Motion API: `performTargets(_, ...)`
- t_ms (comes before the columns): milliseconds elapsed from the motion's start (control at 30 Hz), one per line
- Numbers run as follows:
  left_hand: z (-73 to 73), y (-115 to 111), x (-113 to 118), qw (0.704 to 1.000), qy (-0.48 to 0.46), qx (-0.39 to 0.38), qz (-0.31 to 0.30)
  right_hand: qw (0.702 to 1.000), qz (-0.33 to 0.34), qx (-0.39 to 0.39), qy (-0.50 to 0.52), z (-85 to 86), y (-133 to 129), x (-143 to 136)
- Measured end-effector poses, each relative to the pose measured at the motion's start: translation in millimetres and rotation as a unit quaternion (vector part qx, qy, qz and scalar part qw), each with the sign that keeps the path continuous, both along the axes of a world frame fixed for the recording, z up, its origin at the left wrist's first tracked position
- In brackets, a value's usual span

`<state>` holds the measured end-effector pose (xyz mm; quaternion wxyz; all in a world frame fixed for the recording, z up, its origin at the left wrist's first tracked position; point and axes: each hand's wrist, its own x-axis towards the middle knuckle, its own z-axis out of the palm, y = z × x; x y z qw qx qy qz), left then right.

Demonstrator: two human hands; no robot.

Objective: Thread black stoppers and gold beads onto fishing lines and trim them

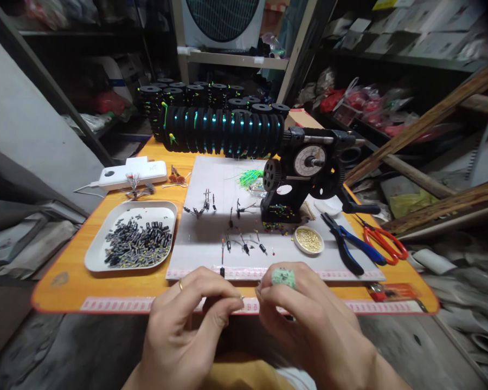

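Observation:
My left hand (187, 325), with a ring on one finger, is pinched at the table's front edge around something too small to make out. Close to its right, my right hand (305, 314) is also pinched, and what its fingertips hold is hidden. Green tape (283, 278) wraps one of its fingers. Just beyond both hands lies a white board (199, 238) with several small black parts with thin stems (246, 248). A shallow dish of gold beads (308, 240) sits on the board's right side. On the left, a white tray (90, 254) holds many small dark and grey pieces.
A black hand-cranked winder (287, 189) with a long ribbed spool (228, 131) stands at the back, before more black spools (197, 93). Blue-handled pliers (344, 244) and red-handled scissors (384, 244) lie right. A white power strip (134, 172) is back left. Measuring tape (117, 305) lines the front edge.

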<state>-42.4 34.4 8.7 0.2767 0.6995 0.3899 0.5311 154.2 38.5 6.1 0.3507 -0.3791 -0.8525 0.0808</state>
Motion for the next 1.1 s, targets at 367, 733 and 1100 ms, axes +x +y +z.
performTargets(367,-3.7,8.1,-8.1,0.996,0.068,0.051,-0.006,0.999,0.011,-0.022,0.021,11.1,-4.9,10.0)
performTargets(733,-1.7,5.6,-7.1,0.975,0.161,0.153,-0.017,0.996,0.029,0.063,-0.051,13.8,-4.1,-0.6)
performTargets(1100,6.3,3.9,-16.5,0.995,0.083,0.044,-0.041,0.944,0.017,-0.251,0.215,12.1,-7.8,7.0)
